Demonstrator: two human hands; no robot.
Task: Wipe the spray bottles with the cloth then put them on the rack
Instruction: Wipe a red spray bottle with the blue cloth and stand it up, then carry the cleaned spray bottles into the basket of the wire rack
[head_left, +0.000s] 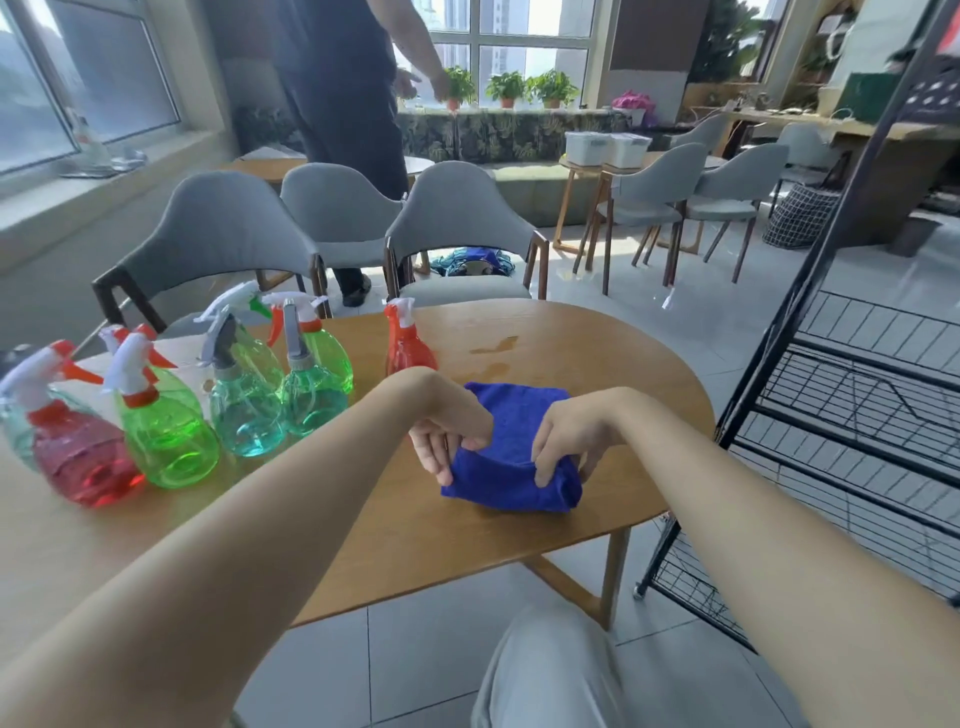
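Note:
A folded blue cloth (511, 457) lies on the wooden table (597, 364). My left hand (452, 431) pinches its left edge and my right hand (569, 439) pinches its near right edge. Several spray bottles stand in a group on the table's left side: a red one (78, 452) nearest, a green one (166, 431), two teal ones (247, 410) (311, 400), another green one (330, 353) behind. An orange-red bottle (408, 348) stands alone just beyond my left wrist. The black wire rack (852, 395) stands on the floor to the right of the table.
Grey chairs (457, 228) line the table's far side. Behind them a person in dark clothes (343, 104) is standing. A wet patch (493, 345) marks the tabletop past the cloth. More chairs and tables fill the room at the back right.

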